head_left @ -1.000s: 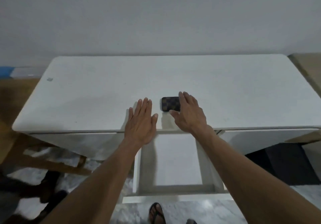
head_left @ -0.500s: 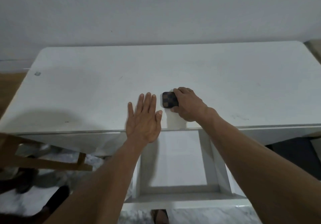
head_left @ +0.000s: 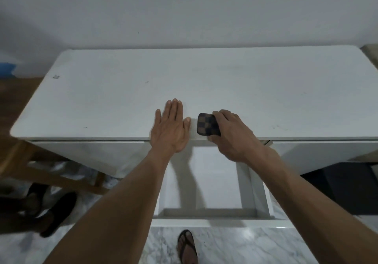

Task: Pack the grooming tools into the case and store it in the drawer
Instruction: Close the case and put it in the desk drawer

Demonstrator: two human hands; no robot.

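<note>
A small brown checkered case [head_left: 207, 124] is closed and tilted up off the white table top [head_left: 204, 83], near its front edge. My right hand [head_left: 231, 134] grips the case by its right side, thumb underneath. My left hand [head_left: 170, 128] lies flat on the table just left of the case, fingers together, holding nothing. Below both hands the white drawer [head_left: 208, 215] stands pulled out, and its visible inside is bare. No loose grooming tools are in sight.
A wooden frame [head_left: 61, 177] stands under the table at the left, with dark shoes [head_left: 55, 212] on the marble floor. A dark block [head_left: 343, 188] sits at the right. My sandalled foot [head_left: 187, 245] is below the drawer front.
My right hand closed around the case and lifted it off the table toward the front edge. The left hand stayed flat on the table.
</note>
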